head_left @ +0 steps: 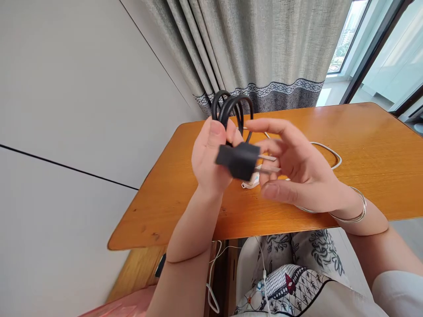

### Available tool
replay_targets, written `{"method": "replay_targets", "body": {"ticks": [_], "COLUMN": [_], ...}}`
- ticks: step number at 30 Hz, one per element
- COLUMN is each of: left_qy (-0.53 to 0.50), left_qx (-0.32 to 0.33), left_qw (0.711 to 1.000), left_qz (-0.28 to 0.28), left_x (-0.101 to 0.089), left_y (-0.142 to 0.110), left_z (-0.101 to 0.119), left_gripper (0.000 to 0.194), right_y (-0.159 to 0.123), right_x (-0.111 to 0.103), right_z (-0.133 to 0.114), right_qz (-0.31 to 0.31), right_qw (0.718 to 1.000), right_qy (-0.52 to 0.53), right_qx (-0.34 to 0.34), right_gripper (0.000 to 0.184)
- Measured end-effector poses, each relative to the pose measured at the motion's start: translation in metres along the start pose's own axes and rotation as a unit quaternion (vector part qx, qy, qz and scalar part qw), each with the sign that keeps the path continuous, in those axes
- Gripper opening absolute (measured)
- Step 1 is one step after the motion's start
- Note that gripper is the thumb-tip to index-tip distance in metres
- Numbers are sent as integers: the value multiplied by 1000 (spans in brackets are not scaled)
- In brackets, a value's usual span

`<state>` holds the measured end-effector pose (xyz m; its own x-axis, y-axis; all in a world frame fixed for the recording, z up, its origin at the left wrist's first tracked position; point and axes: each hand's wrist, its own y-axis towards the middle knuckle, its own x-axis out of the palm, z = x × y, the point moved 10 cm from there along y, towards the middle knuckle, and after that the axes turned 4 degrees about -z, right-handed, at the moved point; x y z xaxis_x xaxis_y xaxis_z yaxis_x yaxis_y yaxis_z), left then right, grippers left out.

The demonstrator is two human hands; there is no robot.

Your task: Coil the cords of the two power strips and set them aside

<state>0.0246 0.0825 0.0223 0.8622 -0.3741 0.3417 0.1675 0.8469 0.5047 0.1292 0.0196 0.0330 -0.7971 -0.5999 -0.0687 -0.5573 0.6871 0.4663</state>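
Above the table, my left hand (pixel 211 154) is closed around a coiled black power cord (pixel 228 108), whose loops stick up past the thumb. A black two-prong plug (pixel 243 160) hangs by the left palm, slightly blurred, its metal prongs pointing right. My right hand (pixel 294 165) is beside the plug, fingers apart and curved around the prong side, with the index fingertip close to the cord loops. Whether the right fingertips touch the cord I cannot tell. Behind the plug lies a small white object (pixel 251 181), mostly hidden.
A white cable (pixel 330 152) curves across the wooden table (pixel 380 176) at the right, partly behind my right hand. Grey curtains (pixel 264 48) hang beyond the far edge. A pale wall panel (pixel 66 110) stands at the left. Another white cable (pixel 211 281) hangs below the front edge.
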Motion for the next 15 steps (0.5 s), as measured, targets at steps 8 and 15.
{"method": "replay_targets", "body": {"ticks": [8,15], "left_qy": [-133,-156], "left_qx": [-209,-258], "left_qw": [969,951], "left_qz": [12,68], "left_x": [1,-12], "left_y": [1,-1], "left_z": [-23,-53], "left_gripper": [43,36], "right_y": [21,38], "right_x": [-71,-69], "right_z": [31,88], "right_qz": [183,144], "right_qw": [972,976], "right_qy": [-150,125], "right_qx": [-1,110], "right_gripper": [44,46]}}
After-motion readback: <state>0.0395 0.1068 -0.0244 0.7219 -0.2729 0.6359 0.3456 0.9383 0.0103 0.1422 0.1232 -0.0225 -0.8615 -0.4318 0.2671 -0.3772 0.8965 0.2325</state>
